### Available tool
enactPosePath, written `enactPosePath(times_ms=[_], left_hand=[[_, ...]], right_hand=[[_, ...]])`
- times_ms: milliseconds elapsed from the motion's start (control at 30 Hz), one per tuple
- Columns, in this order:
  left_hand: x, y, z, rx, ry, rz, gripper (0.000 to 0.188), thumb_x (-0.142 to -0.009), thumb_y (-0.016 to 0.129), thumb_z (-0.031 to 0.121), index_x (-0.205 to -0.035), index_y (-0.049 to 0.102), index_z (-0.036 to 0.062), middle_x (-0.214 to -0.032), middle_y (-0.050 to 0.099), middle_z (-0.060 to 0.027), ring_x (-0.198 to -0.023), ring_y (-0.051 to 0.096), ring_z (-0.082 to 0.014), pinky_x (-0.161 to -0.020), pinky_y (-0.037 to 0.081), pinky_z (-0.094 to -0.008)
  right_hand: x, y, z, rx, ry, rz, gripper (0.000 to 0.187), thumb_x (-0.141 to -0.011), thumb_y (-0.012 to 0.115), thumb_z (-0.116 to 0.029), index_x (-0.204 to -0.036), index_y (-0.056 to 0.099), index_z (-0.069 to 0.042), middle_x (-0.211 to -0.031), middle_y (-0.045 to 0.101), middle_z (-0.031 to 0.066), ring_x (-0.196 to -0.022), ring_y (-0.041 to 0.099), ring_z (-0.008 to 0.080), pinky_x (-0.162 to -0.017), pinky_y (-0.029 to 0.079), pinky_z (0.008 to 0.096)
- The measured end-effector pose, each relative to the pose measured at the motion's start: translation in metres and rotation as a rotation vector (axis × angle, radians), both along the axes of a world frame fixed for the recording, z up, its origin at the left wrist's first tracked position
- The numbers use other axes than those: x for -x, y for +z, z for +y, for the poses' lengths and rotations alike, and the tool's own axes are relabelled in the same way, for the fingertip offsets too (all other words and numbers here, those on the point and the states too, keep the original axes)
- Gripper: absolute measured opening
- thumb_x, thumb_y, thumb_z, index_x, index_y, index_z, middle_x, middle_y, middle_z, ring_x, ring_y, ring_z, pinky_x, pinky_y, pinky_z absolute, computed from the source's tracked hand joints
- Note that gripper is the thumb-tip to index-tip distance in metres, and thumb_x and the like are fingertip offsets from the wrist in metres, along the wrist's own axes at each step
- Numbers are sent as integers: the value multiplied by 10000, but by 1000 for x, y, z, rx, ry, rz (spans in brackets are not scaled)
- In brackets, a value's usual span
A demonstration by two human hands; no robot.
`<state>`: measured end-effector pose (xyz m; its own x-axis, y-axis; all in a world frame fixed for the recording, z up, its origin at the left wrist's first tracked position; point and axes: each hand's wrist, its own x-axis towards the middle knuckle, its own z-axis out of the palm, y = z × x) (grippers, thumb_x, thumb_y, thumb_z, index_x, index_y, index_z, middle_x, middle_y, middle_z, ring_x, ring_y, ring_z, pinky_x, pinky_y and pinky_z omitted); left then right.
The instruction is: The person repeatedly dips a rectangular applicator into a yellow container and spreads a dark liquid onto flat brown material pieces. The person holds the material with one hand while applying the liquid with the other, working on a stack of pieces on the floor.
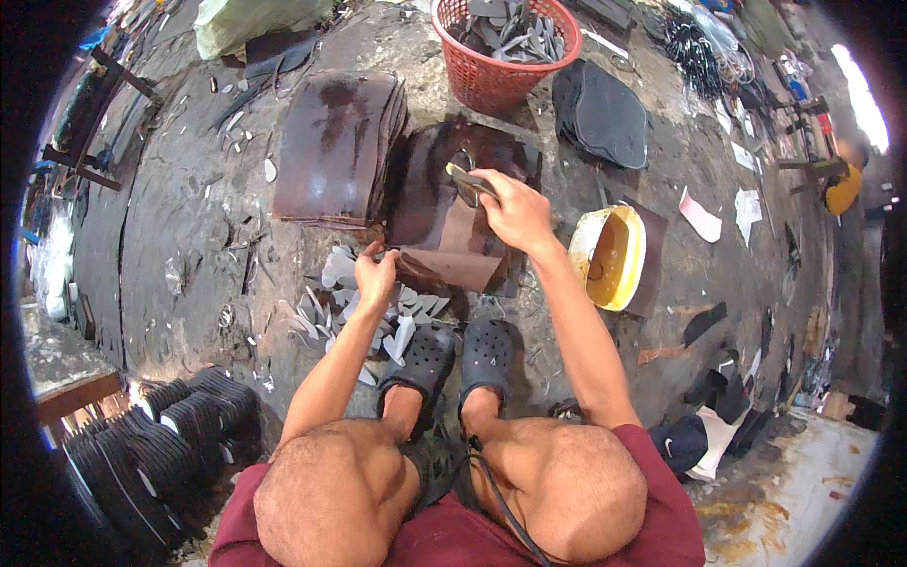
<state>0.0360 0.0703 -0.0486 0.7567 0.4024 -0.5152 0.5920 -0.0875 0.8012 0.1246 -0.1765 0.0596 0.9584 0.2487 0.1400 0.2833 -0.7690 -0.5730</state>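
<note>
Head view. Landmark: the brown leather sheet (444, 222) lying flat on the dark, scuffed floor (189, 246), just ahead of the person's black clogs (458, 354).

Right hand (515, 210) sits over the sheet's upper middle, grip closed around a dark hand tool (468, 181) whose end points left and up across the leather. Whether the tool end touches the sheet cannot be told.

Left hand (375, 274) is at the sheet's lower left corner, fingers loosely curled, thumb and fingertips pinching or pressing the leather's edge; how firmly it holds is unclear.

Left of the sheet, touching or nearly so: a thick stack of brown leather sheets (335, 146).

Below and left of the sheet, under the left hand: a scatter of pale grey cut pieces (354, 307), sole-shaped.

Above the sheet: a red plastic basket (496, 57) filled with grey cut pieces.

Upper right of the sheet: a pile of dark sole-shaped pieces (605, 113).

Right of the sheet, near the right forearm: a yellow tub (609, 255) tipped on its side, holding yellowish-brown liquid.

Far lower left of the sheet: rows of stacked black soles (161, 435).

Far right: another person in a yellow top (843, 184), well apart.
</note>
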Motion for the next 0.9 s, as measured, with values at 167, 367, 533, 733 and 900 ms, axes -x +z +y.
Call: enactPosePath(times_ms=[167,367,533,733,900], left_hand=[[3,0,15,114,100,-48,492,-853,703,108,-1307,604,-54,-1200,667,-113,-998,628,-185,-820,492,-323],[3,1,14,286,106,-61,436,-871,674,65,-1290,620,-46,-1110,695,-86,-962,632,-154,-782,500,-306],[10,5,17,330,178,-58,457,-873,666,49,-1313,605,-54,-1104,696,-89,-940,637,-155,-793,503,-305],[11,3,8,367,239,-106,487,-862,663,16,-1330,574,-86,-1080,691,-89,-908,643,-149,-717,510,-291],[4,-6,14,531,346,-27,634,-844,644,-59,-1437,421,-76,-944,669,-109,-744,634,-151,-628,492,-238]], right_hand=[[-27,-15,44,499,451,111,424,-814,614,-179,-1221,685,-277,-1102,724,87,-1046,681,327,-849,562,472],[-162,-20,16,442,75,280,469,-843,609,-175,-1277,664,-343,-1137,731,120,-1111,681,324,-936,528,494],[-120,-51,15,416,185,250,485,-837,611,-133,-1258,671,-367,-1110,739,99,-1062,695,333,-899,542,502],[-36,-27,20,466,316,346,448,-858,613,-177,-1252,678,-379,-1045,748,110,-970,720,333,-816,565,504],[48,-30,34,425,373,134,398,-869,620,-181,-1246,677,-296,-1047,739,70,-945,721,311,-734,582,450]])
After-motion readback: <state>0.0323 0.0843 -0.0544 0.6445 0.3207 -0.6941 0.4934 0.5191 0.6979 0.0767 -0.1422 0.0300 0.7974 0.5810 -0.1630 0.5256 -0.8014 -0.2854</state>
